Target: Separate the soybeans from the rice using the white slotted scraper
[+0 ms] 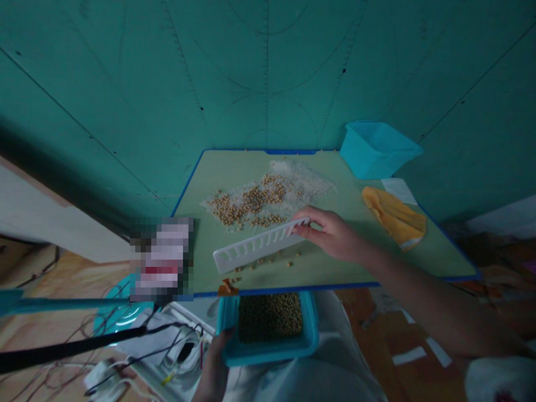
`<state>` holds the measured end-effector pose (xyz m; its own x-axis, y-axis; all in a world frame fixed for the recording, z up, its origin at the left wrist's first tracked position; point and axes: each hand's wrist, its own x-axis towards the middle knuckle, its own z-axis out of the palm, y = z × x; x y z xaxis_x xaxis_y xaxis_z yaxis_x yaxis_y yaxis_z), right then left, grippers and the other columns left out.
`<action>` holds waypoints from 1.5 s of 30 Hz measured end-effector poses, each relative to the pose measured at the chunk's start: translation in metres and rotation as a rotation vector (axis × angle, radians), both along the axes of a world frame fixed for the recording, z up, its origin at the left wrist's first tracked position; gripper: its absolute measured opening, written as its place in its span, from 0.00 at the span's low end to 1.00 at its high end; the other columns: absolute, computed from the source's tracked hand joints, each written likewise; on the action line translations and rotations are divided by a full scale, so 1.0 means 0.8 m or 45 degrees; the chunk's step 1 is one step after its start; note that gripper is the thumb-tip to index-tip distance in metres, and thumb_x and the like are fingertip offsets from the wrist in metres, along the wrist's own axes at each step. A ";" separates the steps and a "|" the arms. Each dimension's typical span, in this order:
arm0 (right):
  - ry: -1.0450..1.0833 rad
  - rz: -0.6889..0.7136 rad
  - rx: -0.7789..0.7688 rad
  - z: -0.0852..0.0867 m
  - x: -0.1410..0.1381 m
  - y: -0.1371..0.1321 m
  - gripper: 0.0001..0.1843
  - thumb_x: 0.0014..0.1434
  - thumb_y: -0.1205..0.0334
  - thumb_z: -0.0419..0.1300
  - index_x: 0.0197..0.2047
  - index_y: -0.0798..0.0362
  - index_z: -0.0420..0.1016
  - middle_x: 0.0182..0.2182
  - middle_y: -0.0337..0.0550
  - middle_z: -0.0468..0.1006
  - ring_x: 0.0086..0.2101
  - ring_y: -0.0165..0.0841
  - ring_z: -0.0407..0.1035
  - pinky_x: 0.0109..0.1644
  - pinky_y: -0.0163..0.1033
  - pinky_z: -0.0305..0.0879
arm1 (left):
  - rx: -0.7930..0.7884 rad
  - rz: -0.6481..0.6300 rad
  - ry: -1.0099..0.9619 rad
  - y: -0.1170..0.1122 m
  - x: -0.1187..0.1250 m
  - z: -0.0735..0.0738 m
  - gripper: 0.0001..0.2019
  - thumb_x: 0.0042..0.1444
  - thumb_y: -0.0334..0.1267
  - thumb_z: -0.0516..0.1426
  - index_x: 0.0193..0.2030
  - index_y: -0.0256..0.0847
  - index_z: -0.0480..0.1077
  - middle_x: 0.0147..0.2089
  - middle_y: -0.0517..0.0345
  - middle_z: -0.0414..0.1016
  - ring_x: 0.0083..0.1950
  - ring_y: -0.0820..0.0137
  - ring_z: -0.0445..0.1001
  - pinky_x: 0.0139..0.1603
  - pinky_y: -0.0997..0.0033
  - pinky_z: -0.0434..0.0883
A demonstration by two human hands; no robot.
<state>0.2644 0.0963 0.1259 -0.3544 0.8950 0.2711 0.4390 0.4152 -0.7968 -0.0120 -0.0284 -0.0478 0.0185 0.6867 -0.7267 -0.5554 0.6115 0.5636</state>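
Note:
My right hand [333, 233] grips one end of a long white slotted plastic scraper [257, 245], which lies slanted on the green board [377, 251]. Behind it sits a spread pile of white rice mixed with tan beans [263, 200]. Several loose beans lie just in front of the scraper. My left hand [214, 368] holds a teal container [268, 326] filled with beans below the board's near edge, its fingers wrapped around the container's left corner.
A second teal container [377, 148] stands tilted at the board's far right corner. An orange cloth [393, 215] lies at the right edge with a white slip behind it. Cables and a white box [167, 357] sit low on the left beside a black rod.

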 end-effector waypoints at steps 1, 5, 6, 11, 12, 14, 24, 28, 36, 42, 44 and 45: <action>-0.002 0.010 0.007 0.000 0.000 0.000 0.06 0.59 0.59 0.55 0.37 0.49 0.72 0.33 0.39 0.75 0.34 0.31 0.69 0.38 0.35 0.64 | 0.003 -0.006 -0.002 0.000 0.000 -0.001 0.12 0.36 0.41 0.66 0.31 0.42 0.79 0.32 0.56 0.85 0.51 0.48 0.74 0.47 0.55 0.73; -0.020 0.035 0.016 0.002 0.005 -0.002 0.06 0.59 0.59 0.55 0.38 0.48 0.72 0.33 0.39 0.76 0.34 0.31 0.69 0.38 0.36 0.65 | -0.013 -0.004 0.010 0.001 0.000 -0.001 0.11 0.35 0.40 0.66 0.30 0.42 0.79 0.31 0.55 0.84 0.50 0.47 0.74 0.45 0.53 0.74; -0.024 0.042 0.016 0.002 0.007 -0.003 0.06 0.59 0.59 0.55 0.38 0.48 0.72 0.33 0.39 0.76 0.34 0.31 0.69 0.38 0.36 0.65 | -0.020 0.000 0.013 0.001 -0.001 -0.001 0.11 0.35 0.40 0.66 0.30 0.42 0.79 0.31 0.55 0.84 0.49 0.47 0.75 0.45 0.53 0.74; -0.014 0.081 0.056 0.002 0.016 -0.004 0.06 0.59 0.60 0.56 0.37 0.50 0.72 0.34 0.40 0.77 0.35 0.30 0.70 0.40 0.35 0.65 | -0.047 0.021 0.022 0.001 -0.002 -0.003 0.14 0.33 0.40 0.66 0.31 0.41 0.80 0.30 0.56 0.84 0.48 0.47 0.76 0.44 0.53 0.74; -0.010 0.085 0.057 0.003 0.017 -0.005 0.06 0.59 0.60 0.56 0.37 0.50 0.72 0.35 0.40 0.77 0.36 0.30 0.70 0.41 0.35 0.65 | -0.047 0.019 0.030 0.001 -0.002 -0.003 0.14 0.34 0.40 0.66 0.31 0.41 0.80 0.30 0.56 0.84 0.48 0.48 0.75 0.44 0.54 0.74; -0.011 0.088 0.035 0.004 0.019 -0.006 0.06 0.59 0.59 0.56 0.36 0.50 0.72 0.35 0.40 0.77 0.37 0.30 0.70 0.41 0.35 0.65 | -0.037 0.019 0.040 0.001 -0.001 -0.001 0.13 0.34 0.39 0.66 0.32 0.41 0.79 0.30 0.57 0.84 0.48 0.48 0.75 0.44 0.54 0.74; 0.003 0.018 -0.025 0.014 0.031 -0.022 0.06 0.57 0.58 0.57 0.34 0.50 0.74 0.31 0.39 0.77 0.33 0.30 0.70 0.39 0.35 0.66 | -0.037 0.011 0.031 0.000 -0.002 -0.004 0.14 0.35 0.39 0.66 0.33 0.41 0.79 0.29 0.57 0.84 0.48 0.48 0.76 0.44 0.55 0.74; 0.115 -0.270 -0.072 0.016 0.050 -0.025 0.08 0.52 0.54 0.62 0.32 0.48 0.74 0.28 0.38 0.76 0.31 0.33 0.71 0.35 0.37 0.67 | -0.045 0.020 0.023 0.000 -0.002 -0.003 0.14 0.35 0.40 0.66 0.33 0.41 0.79 0.30 0.56 0.84 0.49 0.49 0.75 0.44 0.56 0.74; 0.458 -0.752 -0.226 -0.011 0.132 -0.033 0.13 0.47 0.49 0.66 0.33 0.45 0.72 0.25 0.35 0.76 0.28 0.33 0.70 0.33 0.39 0.66 | -0.033 0.024 -0.011 0.001 -0.001 -0.004 0.12 0.34 0.40 0.67 0.29 0.42 0.79 0.31 0.55 0.84 0.49 0.45 0.75 0.42 0.50 0.75; 0.604 -0.925 -0.451 -0.025 0.161 -0.053 0.17 0.40 0.49 0.70 0.31 0.47 0.72 0.25 0.36 0.76 0.26 0.32 0.69 0.29 0.37 0.64 | -0.062 0.021 -0.004 0.003 -0.002 -0.001 0.15 0.32 0.39 0.68 0.31 0.40 0.79 0.29 0.56 0.84 0.48 0.46 0.75 0.43 0.54 0.74; 0.595 -0.920 -0.485 -0.026 0.159 -0.054 0.18 0.39 0.48 0.70 0.30 0.48 0.72 0.24 0.36 0.75 0.25 0.32 0.68 0.29 0.37 0.63 | -0.049 -0.007 -0.033 0.004 -0.001 0.001 0.15 0.33 0.40 0.68 0.31 0.40 0.79 0.29 0.56 0.84 0.48 0.46 0.75 0.43 0.53 0.74; 0.587 -0.912 -0.493 -0.026 0.157 -0.053 0.18 0.38 0.47 0.70 0.29 0.48 0.72 0.23 0.36 0.75 0.25 0.32 0.68 0.29 0.36 0.62 | -0.046 -0.013 -0.037 0.005 -0.001 0.001 0.14 0.33 0.40 0.68 0.31 0.41 0.80 0.28 0.56 0.84 0.47 0.46 0.76 0.42 0.52 0.74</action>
